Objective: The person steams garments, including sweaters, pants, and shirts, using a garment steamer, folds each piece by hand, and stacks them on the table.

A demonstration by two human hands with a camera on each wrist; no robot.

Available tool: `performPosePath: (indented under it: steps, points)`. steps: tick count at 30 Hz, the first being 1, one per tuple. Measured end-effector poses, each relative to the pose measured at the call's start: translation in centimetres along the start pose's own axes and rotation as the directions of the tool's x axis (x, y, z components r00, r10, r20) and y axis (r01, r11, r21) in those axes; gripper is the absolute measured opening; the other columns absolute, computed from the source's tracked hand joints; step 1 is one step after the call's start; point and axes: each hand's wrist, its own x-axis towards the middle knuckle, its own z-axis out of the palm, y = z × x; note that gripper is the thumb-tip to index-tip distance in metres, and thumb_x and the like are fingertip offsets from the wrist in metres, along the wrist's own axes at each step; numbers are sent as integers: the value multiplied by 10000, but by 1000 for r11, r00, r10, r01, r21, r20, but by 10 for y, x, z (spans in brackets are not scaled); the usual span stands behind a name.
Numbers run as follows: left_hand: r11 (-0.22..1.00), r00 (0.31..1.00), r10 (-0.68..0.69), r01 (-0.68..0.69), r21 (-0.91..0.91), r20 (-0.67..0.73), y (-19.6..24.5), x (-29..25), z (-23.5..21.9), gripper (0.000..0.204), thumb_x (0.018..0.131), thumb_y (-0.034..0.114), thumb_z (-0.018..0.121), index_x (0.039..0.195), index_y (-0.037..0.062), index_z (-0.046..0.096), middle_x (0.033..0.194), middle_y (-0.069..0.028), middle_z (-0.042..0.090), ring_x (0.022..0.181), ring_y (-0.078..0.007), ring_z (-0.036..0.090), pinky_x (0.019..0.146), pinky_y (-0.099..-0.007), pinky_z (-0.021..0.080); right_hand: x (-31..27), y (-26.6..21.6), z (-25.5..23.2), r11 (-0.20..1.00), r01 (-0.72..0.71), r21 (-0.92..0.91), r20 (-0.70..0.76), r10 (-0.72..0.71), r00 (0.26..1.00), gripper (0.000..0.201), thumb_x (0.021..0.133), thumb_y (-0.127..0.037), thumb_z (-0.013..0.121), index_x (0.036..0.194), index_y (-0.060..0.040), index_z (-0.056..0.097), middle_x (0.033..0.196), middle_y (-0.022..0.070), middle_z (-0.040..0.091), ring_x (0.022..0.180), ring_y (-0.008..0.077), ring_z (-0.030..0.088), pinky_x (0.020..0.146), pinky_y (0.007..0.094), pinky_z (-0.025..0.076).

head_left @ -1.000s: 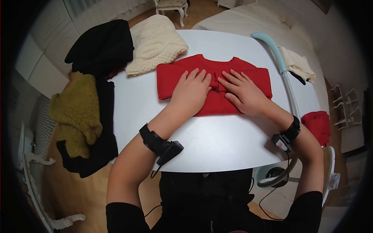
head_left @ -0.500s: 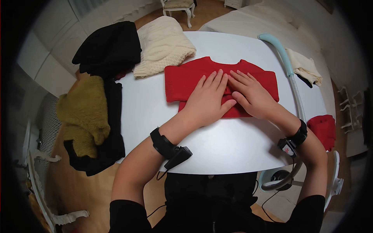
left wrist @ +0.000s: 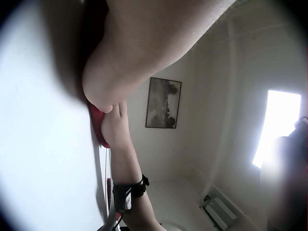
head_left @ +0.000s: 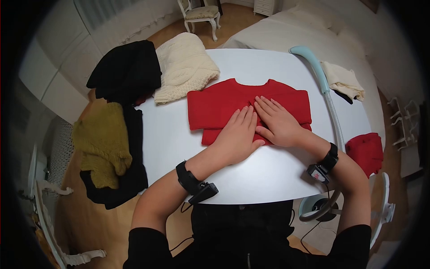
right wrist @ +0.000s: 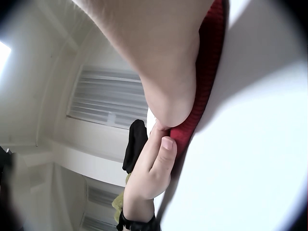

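A red sweater lies on the white table with its sleeves folded across the front and its neckline toward the far side. Flat on its lower middle rests the left hand, fingers straight. Beside it the right hand also lies on the knit with fingers extended, the fingertips of both hands close together. In the right wrist view, the sweater's ribbed red edge runs under the right hand, and the left hand is just beyond. The left wrist view shows red fabric beneath the hands.
Black garments, a cream cable-knit and an olive knit lie along the left side. A pale blue handle with a grey tube crosses the table's right side, near a cream cloth and a red bundle.
The left hand has moved from the left sleeve area toward the sweater's lower middle, nearer the table's front. The right hand has also slid slightly toward the near side, fingers still flat.
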Motion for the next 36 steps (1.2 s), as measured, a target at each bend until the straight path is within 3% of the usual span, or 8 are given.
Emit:
performPosePath:
  steps: [5, 7, 10, 13, 18, 21, 28, 36]
  points:
    - [997, 995, 53, -47, 69, -81, -7, -2, -3, 587, 984, 361, 510, 1338, -107, 487, 1403, -282, 487, 1336, -389, 446, 1141, -423, 331, -7, 10, -6, 937, -34, 347, -111, 78, 991, 480, 995, -307, 477, 1284, 68, 555, 1450, 262, 453, 1396, 375, 380, 1157, 432, 293]
    - [922, 995, -91, 103, -373, 51, -13, 0, -36, 368, 966, 271, 534, 1145, -31, 646, 1181, -210, 654, 1124, -363, 603, 977, -412, 473, -11, 17, -25, 805, -106, 584, -173, 251, 952, 283, 969, -159, 518, 1048, 53, 688, 1276, 245, 613, 1229, 366, 562, 1025, 400, 443]
    - [900, 826, -361, 188, -393, -433, -48, -11, -54, 196, 919, 185, 558, 951, 29, 672, 954, -181, 678, 897, -383, 636, 796, -466, 510, -22, 60, -40, 750, -270, 604, -293, 524, 799, 280, 954, -144, 556, 1135, 56, 634, 1174, 221, 642, 1096, 342, 631, 943, 397, 492]
    - [821, 752, -570, 516, -242, -331, -89, -35, -66, 251, 903, 243, 608, 1008, 23, 667, 949, -168, 691, 917, -362, 654, 796, -440, 517, -34, 112, -28, 765, -589, 261, -115, 631, 767, 570, 898, -259, 670, 1329, 67, 487, 1139, 261, 637, 1016, 330, 664, 904, 362, 523]
    - [649, 678, -735, 698, -303, -11, -117, -50, -42, 410, 922, 285, 644, 1150, -54, 612, 1043, -189, 694, 952, -312, 679, 820, -385, 534, -33, 114, -40, 343, -702, 624, 267, 751, 604, 713, 841, -335, 755, 1320, 110, 471, 1117, 239, 655, 991, 270, 677, 865, 341, 541]
    - [221, 592, -765, 612, -760, 254, -103, -37, -51, 444, 897, 240, 699, 1179, -88, 598, 1106, -193, 685, 968, -250, 683, 816, -336, 547, -33, 101, -45, 203, -678, 707, 369, 712, 598, 657, 831, -314, 773, 1283, 93, 524, 1116, 212, 666, 965, 241, 685, 842, 324, 555]
    - [-91, 663, -661, 394, -915, 351, -95, -19, -45, 408, 846, 60, 726, 1217, -53, 599, 1159, -155, 672, 1011, -217, 672, 882, -319, 555, -46, 79, -38, -232, -435, 870, 481, 594, 645, 554, 840, -175, 748, 1292, 69, 539, 1207, 180, 645, 1117, 273, 632, 974, 368, 508]
    - [-122, 631, -722, 289, -949, 285, -52, -49, -67, 407, 863, -10, 656, 1256, -37, 552, 1182, -159, 653, 1039, -221, 663, 909, -323, 548, -55, 54, -47, 96, -416, 904, 284, 594, 753, 565, 777, 50, 667, 1311, 19, 485, 1215, 155, 616, 1091, 248, 632, 961, 369, 523]
